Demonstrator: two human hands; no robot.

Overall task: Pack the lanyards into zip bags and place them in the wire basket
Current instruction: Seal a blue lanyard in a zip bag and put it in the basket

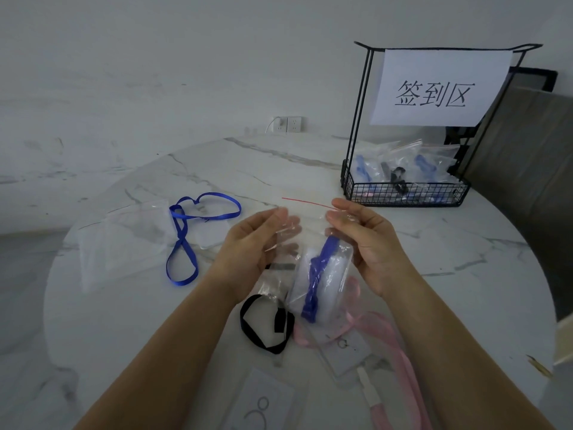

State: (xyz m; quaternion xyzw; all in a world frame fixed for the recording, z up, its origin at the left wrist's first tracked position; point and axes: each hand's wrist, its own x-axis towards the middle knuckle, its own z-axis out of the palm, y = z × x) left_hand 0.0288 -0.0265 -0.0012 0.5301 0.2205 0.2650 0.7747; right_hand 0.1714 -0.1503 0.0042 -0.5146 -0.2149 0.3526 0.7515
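Left hand (251, 243) and right hand (369, 243) each pinch the mouth of a zip bag (338, 268) over mid-table, blue lanyard (321, 268) inside. Wire basket (403, 195) at the table's far right edge, packed bags (431, 162) in it.

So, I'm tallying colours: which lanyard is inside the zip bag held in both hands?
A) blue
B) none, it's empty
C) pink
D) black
A: a bunched blue lanyard shows through the zip bag pinched by the left hand and right hand; the pink lanyard and black lanyard lie loose.
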